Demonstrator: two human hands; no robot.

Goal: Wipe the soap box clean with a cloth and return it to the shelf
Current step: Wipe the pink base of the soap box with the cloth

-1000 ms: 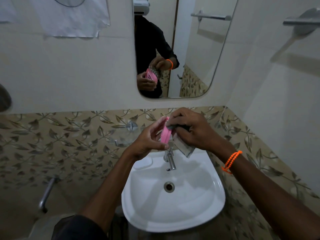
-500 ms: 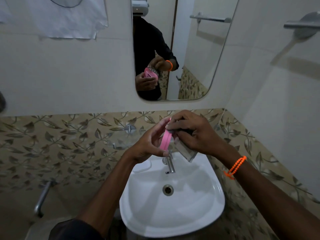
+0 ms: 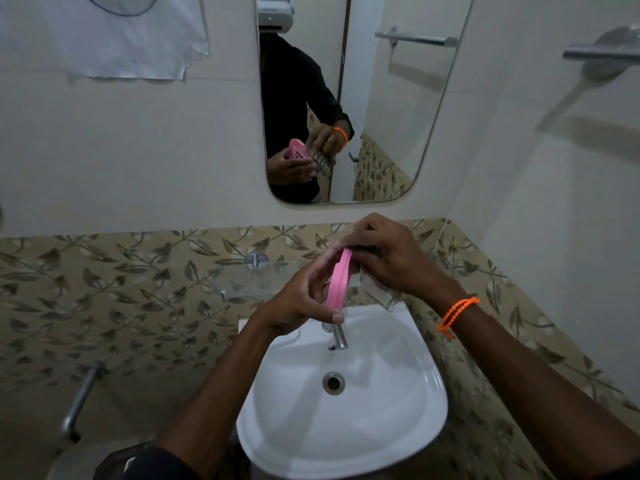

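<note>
Left hand (image 3: 294, 306) grips the pink soap box (image 3: 338, 282) edge-up above the sink (image 3: 398, 427), presumably so drips fall in, while right hand (image 3: 388, 261) presses a bunched cloth (image 3: 375, 289) against its far face; glass shelf (image 3: 242, 271) waits just behind

My right hand (image 3: 388, 258) covers most of the cloth (image 3: 375, 289); only a corner hangs out below it. The soap box (image 3: 338, 278) shows me just its edge. The towel bar (image 3: 602, 51) runs off the right side.
</note>
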